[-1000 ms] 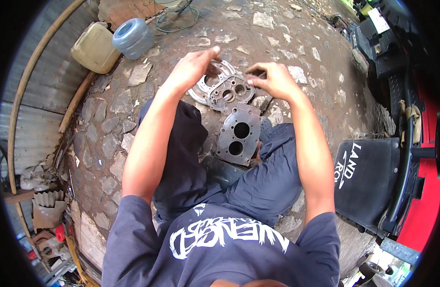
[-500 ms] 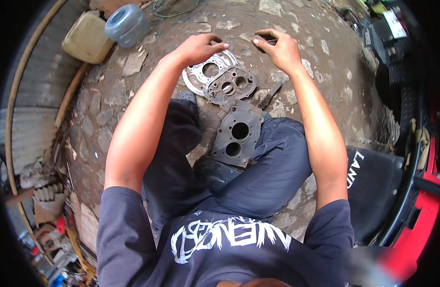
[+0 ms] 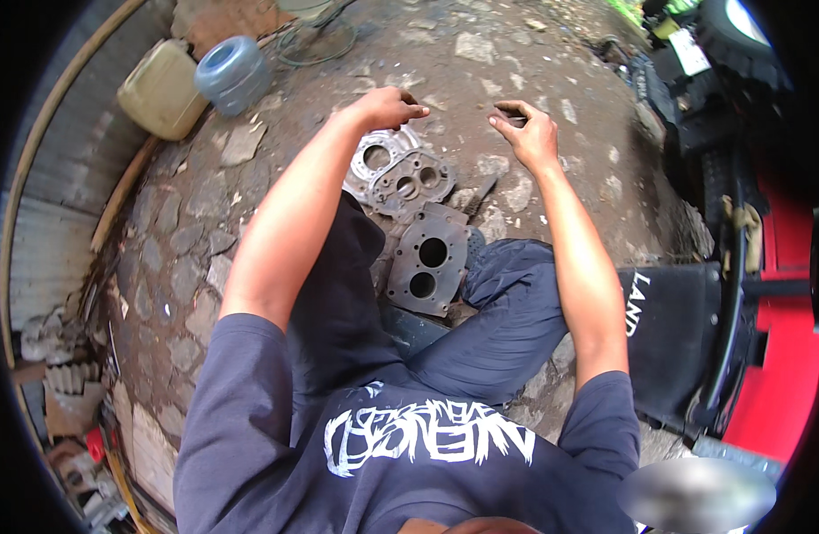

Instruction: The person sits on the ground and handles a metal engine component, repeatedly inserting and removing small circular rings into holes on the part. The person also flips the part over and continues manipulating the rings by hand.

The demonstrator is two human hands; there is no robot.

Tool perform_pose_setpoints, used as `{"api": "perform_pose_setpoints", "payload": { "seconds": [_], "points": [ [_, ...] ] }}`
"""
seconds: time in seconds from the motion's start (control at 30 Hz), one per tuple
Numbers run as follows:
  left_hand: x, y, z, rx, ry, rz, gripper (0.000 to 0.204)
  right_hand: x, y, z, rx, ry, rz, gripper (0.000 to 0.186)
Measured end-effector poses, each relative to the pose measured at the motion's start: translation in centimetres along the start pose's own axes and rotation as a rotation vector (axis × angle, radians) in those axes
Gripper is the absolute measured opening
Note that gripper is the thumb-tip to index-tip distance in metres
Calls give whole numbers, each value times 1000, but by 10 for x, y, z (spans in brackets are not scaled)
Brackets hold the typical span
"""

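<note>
My left hand [image 3: 396, 109] has its fingers curled above the round silver flanged plate [image 3: 378, 156]; what they hold, if anything, is hidden. Right of it, my right hand [image 3: 523, 126] is raised with fingers bent toward the thumb, around something dark too small to make out. An oval metal housing [image 3: 396, 187] with round bores overlaps the silver plate. Nearer me, a dark flat-faced metal block [image 3: 409, 258] with two large holes lies between my legs. A long dark brush-like tool [image 3: 476, 200] lies beside the parts.
A yellowish jerrycan [image 3: 160, 89] and blue water jug [image 3: 231, 76] sit back left near a corrugated sheet wall [image 3: 53, 196]. A green hose [image 3: 312, 40] lies behind them. A red vehicle with a black mudflap [image 3: 672, 338] borders the right; scrap [image 3: 71, 400] piles lower left.
Both hands went up and away from the metal parts, then came slightly back down. My right hand moved rightward, uncovering more of the brush-like tool.
</note>
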State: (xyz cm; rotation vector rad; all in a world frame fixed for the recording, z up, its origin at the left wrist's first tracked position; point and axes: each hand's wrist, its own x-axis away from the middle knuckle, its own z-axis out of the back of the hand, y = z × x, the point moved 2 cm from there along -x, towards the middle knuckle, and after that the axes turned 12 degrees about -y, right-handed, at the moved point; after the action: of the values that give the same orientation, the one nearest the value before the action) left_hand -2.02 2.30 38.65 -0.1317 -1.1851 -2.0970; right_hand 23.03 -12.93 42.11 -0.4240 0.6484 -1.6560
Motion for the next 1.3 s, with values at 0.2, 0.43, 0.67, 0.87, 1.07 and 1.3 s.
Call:
{"api": "perform_pose_setpoints", "payload": {
  "seconds": [0.2,0.43,0.67,0.87,1.07,1.3],
  "points": [
    [-34,66,-35,-149,25,-177,58,59,-51,56,-666,264,-43,33],
    [-41,80,-90,-441,-314,-89,57,82,-37,29,35,-88,-141,29],
    [-77,13,-117,-670,-553,30,39,74,25,-110,204,-465,-258,29],
    [-71,29,-113,-589,-688,137,49,85,58,-130,275,-518,-312,35],
    [-66,30,-97,-586,-576,109,50,87,51,-139,257,-492,-223,38],
    [-51,30,-88,-497,-588,141,58,94,54,-148,286,-547,-129,32]
  ]
}}
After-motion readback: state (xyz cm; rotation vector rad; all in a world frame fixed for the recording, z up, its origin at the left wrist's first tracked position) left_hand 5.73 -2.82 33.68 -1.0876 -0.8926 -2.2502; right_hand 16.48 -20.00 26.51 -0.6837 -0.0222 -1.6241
